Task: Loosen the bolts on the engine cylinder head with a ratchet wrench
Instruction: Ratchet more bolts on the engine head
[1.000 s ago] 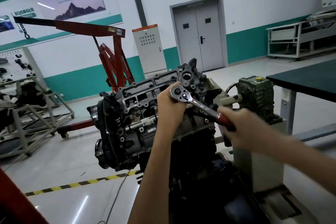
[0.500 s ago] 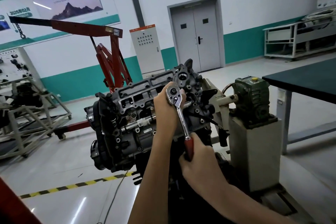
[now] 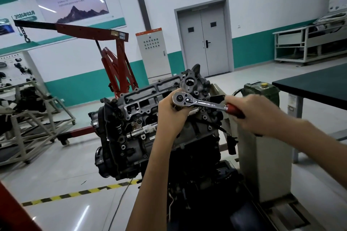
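Observation:
The grey engine cylinder head (image 3: 142,105) sits tilted on a stand in the middle of the view, its face dotted with bolts and openings. A chrome ratchet wrench (image 3: 202,102) with a red handle lies across its upper right part, the round head to the left and the handle pointing right. My left hand (image 3: 171,112) grips around the ratchet's head from below and hides the socket and the bolt under it. My right hand (image 3: 251,113) grips the red handle, to the right of the cylinder head.
A grey stand column (image 3: 266,159) with a green gearbox (image 3: 262,90) stands right of the engine. A dark-topped table (image 3: 319,88) is at the far right. A red engine crane (image 3: 116,62) stands behind, metal frames (image 3: 28,118) at left. Yellow-black tape (image 3: 75,193) marks the floor.
The ratchet handle pointed right, swung down to point at me half a second ago, and has swung back up to the right with my right hand. My left hand stayed on the ratchet's head.

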